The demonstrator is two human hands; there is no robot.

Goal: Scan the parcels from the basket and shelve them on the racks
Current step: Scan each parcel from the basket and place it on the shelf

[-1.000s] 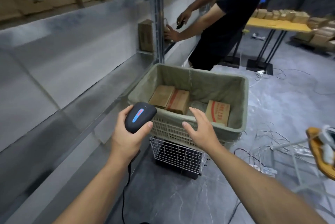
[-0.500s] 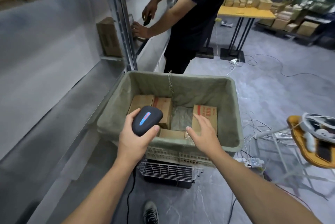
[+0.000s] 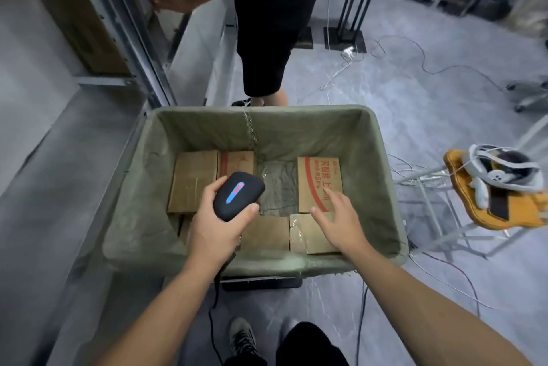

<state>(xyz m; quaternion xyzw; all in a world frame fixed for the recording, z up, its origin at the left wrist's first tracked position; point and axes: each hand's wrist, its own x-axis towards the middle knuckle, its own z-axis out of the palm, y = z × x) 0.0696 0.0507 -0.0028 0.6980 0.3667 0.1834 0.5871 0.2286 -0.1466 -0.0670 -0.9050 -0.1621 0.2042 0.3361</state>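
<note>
A green cloth-lined basket (image 3: 133, 217) stands in front of me with several cardboard parcels lying flat inside. My left hand (image 3: 218, 229) grips a black barcode scanner (image 3: 237, 195) with a blue and red light strip, held over the basket's middle. My right hand (image 3: 338, 217) hovers with fingers spread above a red-printed parcel (image 3: 318, 175) and a taped parcel (image 3: 302, 238) at the right. A plain brown parcel (image 3: 192, 178) lies at the left, with another red-printed one (image 3: 237, 161) beside it. The grey metal rack (image 3: 59, 143) runs along the left.
Another person in black (image 3: 272, 9) stands just beyond the basket, hands at the rack near a shelved box (image 3: 83, 30). Loose cables (image 3: 415, 63) trail over the grey floor. A stand with an orange pad and a headset (image 3: 501, 184) is at the right.
I have stepped closer and look down into the basket. Both hands have moved forward over the parcels, the right one reaching lower toward the right-hand boxes.
</note>
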